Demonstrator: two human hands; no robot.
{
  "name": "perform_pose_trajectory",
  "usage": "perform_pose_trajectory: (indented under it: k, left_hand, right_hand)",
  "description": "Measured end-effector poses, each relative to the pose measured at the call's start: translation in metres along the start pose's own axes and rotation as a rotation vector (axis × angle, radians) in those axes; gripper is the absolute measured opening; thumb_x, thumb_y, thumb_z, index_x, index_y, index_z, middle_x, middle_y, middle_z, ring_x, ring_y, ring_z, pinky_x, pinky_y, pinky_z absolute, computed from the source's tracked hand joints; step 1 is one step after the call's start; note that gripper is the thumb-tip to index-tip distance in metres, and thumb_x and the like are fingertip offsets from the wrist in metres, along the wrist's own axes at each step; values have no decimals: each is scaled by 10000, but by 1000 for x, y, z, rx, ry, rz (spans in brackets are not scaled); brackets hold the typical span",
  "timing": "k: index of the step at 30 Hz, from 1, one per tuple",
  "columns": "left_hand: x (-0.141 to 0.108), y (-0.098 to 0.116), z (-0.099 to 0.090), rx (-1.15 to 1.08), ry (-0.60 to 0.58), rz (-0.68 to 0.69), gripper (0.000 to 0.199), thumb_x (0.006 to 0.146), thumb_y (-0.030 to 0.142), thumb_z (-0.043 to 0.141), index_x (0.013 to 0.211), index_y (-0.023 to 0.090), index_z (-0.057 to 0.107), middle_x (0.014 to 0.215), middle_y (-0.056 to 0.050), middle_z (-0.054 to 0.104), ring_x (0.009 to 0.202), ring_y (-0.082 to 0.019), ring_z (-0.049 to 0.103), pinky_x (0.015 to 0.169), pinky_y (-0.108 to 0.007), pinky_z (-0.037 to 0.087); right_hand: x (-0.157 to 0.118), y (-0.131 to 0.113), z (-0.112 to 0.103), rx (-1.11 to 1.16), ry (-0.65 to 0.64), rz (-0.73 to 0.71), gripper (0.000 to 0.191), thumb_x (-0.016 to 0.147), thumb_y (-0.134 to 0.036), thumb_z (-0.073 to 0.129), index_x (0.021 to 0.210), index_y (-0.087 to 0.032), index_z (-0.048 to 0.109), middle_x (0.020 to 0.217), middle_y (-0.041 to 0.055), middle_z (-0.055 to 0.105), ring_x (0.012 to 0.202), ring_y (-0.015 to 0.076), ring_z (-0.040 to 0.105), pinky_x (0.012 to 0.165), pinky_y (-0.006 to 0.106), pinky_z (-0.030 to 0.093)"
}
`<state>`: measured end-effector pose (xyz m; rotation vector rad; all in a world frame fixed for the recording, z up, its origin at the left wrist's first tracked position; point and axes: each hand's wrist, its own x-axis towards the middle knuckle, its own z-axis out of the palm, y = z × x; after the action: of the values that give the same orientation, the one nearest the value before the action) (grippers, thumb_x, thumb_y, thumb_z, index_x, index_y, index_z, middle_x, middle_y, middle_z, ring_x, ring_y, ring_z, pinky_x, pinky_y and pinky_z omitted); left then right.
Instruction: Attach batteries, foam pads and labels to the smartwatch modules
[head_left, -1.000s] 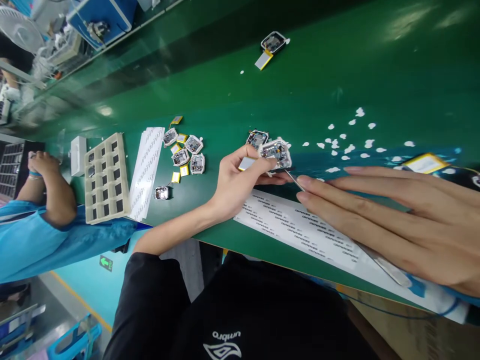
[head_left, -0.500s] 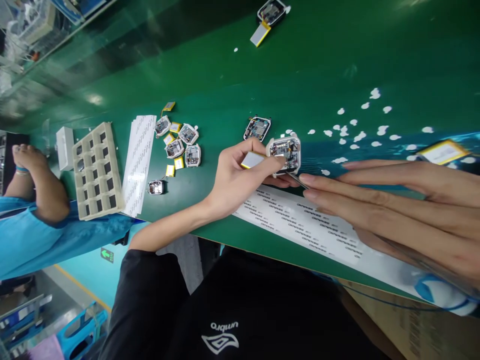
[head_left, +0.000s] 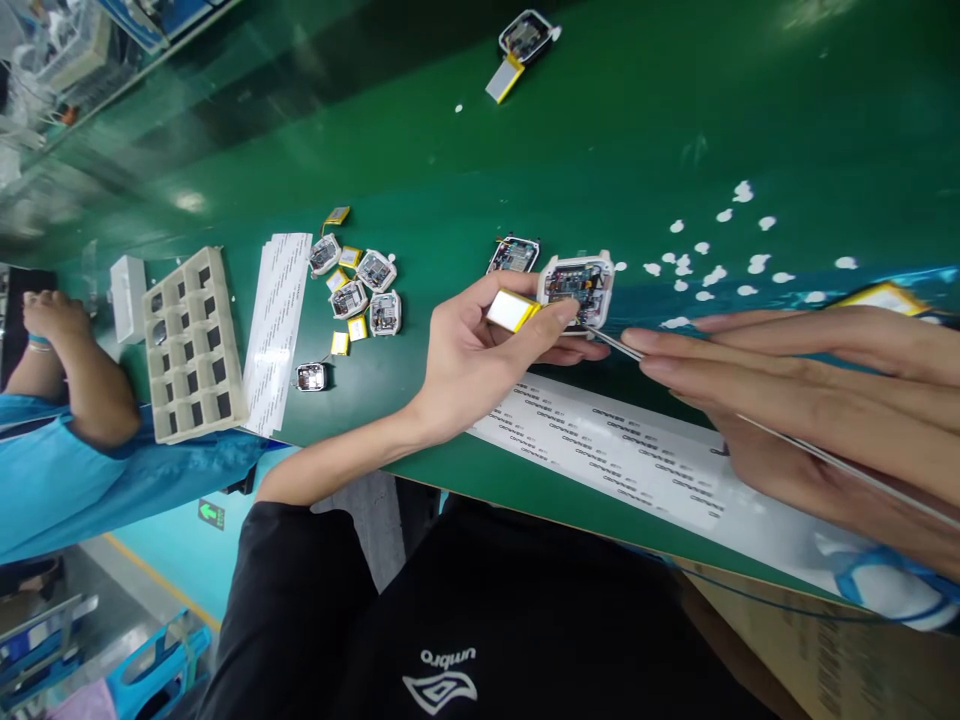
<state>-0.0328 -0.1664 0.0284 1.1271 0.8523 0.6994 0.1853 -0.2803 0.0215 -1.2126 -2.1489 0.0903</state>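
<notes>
My left hand [head_left: 472,365] is closed on an open smartwatch case [head_left: 571,280], white-rimmed, with its circuit board exposed. Its thumb presses the case's lower part. A yellow-edged battery [head_left: 512,311] sticks out to the left of the case, over the fingers. In my right hand [head_left: 810,390] are thin metal tweezers [head_left: 616,346], pinched between straight fingers. Their tips reach the lower edge of the case; whether they grip anything there is too small to tell. Just behind the held case lies another open watch case [head_left: 514,254], partly covered by my left hand.
Several watch cases [head_left: 386,313] with batteries lie to the left. Beyond them are printed white sheets [head_left: 277,330], a beige compartment tray [head_left: 157,375] and another person's hands [head_left: 51,318]. White sticker pieces [head_left: 716,274] are scattered at right. A printed strip [head_left: 600,440] runs along the front edge.
The held case has shifted slightly right and up, tilting so more of its board shows. The battery has turned, its yellow edge now visible. My right hand has drawn slightly right with the tweezers.
</notes>
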Motion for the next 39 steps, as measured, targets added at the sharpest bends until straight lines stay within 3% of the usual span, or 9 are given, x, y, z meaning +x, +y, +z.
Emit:
perform_pose_trajectory:
  k: [8,10,13,17,20,26,31,35,39]
  left_hand:
    - [17,-3,-15,165,-90,109,297,890,401,799,1041,207,631,818,9,742,668,-147,755,657,-296,631]
    - [49,5,-43,361,-42,248,350,871,446,809,1092,222,655,788,11,721,552,-124,648,618,-320,592]
    - [118,28,-104,784,252,487,361,846,367,804,1174,262,695,946,-39,762,754,-190,661,891,-431,582]
    - [191,53,-157,1277,396,323,217,811,208,714,1022,177,755,1169,-142,770,1188,-350,624,1222,-638,335]
    - [218,51,-139,1380,358,365,335,914,180,562,1188,173,753,1357,-151,715,1403,-360,518,1316,-618,153]
    - [248,41,-71,1348,245,290,260,962,250,626,1187,175,733,1377,-171,696,1353,-361,597,1181,-526,433]
    - [211,46,-65,1168,263,361,168,922,115,667,1080,161,633,983,-107,766,987,-261,739,1010,-455,548]
    - [116,32,-41,517,24,413,149,1045,339,600,1104,219,535,883,-26,770,633,-126,701,715,-306,579]
    - [28,3,-5,171,-160,239,360,994,507,678,1204,229,589,922,-17,798,628,-131,757,683,-293,632]
  right_hand:
    - [9,9,0,-111,112,-60,600,1070,-266,492,1648,-369,369,1374,-31,703,1212,233,726,1012,425,671]
    - [15,11,-3,-190,116,-124,674,1027,-210,574,1659,-300,358,1377,-12,689,1154,239,747,964,420,687]
    - [25,13,-5,-249,147,-205,736,973,-140,648,1649,-226,371,1356,20,688,1068,242,768,899,408,696]
    - [30,12,0,-296,222,-242,783,936,-85,689,1642,-190,367,1311,33,723,1012,235,769,848,408,687]
    - [29,12,6,-340,249,-262,706,946,-61,671,1601,-159,427,1293,27,741,1024,206,750,896,380,665]
    - [27,11,2,-375,259,-252,553,908,-14,686,1435,-141,580,1315,40,740,1070,210,720,934,374,637]
    - [27,9,0,-284,356,-212,353,902,-57,690,1240,-148,647,1112,45,802,923,191,731,792,329,631]
    - [28,8,5,-259,426,-100,206,936,-12,557,1038,-181,617,844,20,752,818,170,706,761,309,611]
    - [30,2,8,-273,426,41,206,983,-18,545,1076,-192,608,643,-74,612,526,60,542,480,204,410]
